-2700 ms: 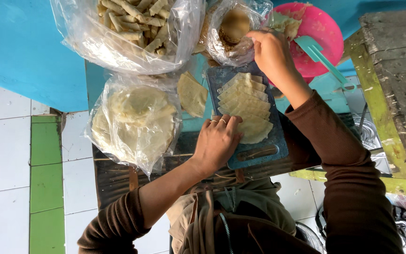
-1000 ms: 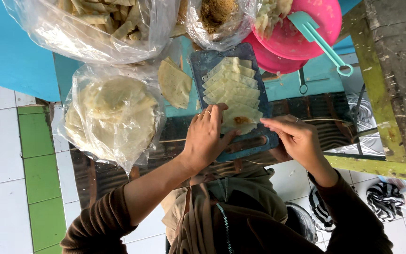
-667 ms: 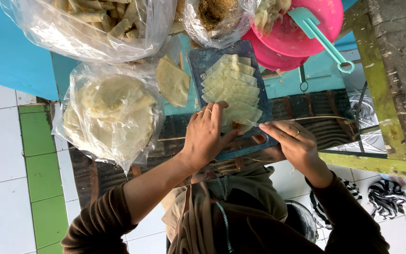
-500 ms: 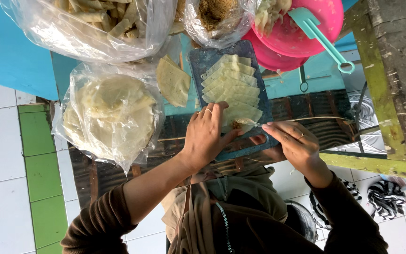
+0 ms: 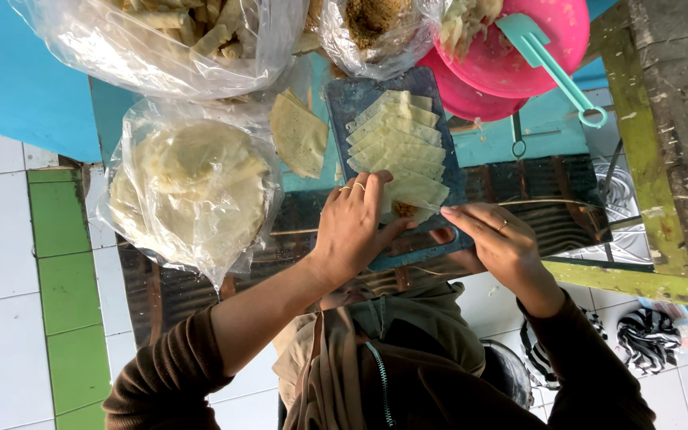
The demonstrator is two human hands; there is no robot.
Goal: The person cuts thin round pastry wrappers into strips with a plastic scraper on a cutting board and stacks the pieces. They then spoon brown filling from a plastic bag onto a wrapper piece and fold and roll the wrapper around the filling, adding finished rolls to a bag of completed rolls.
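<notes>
Two hands on the dark blue board (image 5: 360,103), both mine. Left hand (image 5: 353,227) lies flat, fingers spread, on the nearest wrapper (image 5: 417,191) at the board's near end, pinning it down rather than gripping it; rings on two fingers. Right hand (image 5: 497,239) sits just beside it at the board's near right corner, fingers drawn together and pinching that wrapper's right edge; a ring shows there too. A dab of brown filling (image 5: 404,210) sits on that wrapper, between the two hands. Beyond it a row of pale folded wrappers (image 5: 396,131) overlaps up the board toward the far end. One loose wrapper (image 5: 298,135) lies left of the board on the blue table (image 5: 9,72). Further left, a clear bag of round wrappers (image 5: 189,187), touching the table's near edge. At the far side, a bigger clear bag of rolled pieces (image 5: 161,32) and a small bag of brown crumbs (image 5: 376,24). Pink bowl (image 5: 511,64) at far right with a teal utensil (image 5: 551,68) leaning out over its rim. White and green floor tiles (image 5: 57,271) on the left. Brown sleeves on both arms.
</notes>
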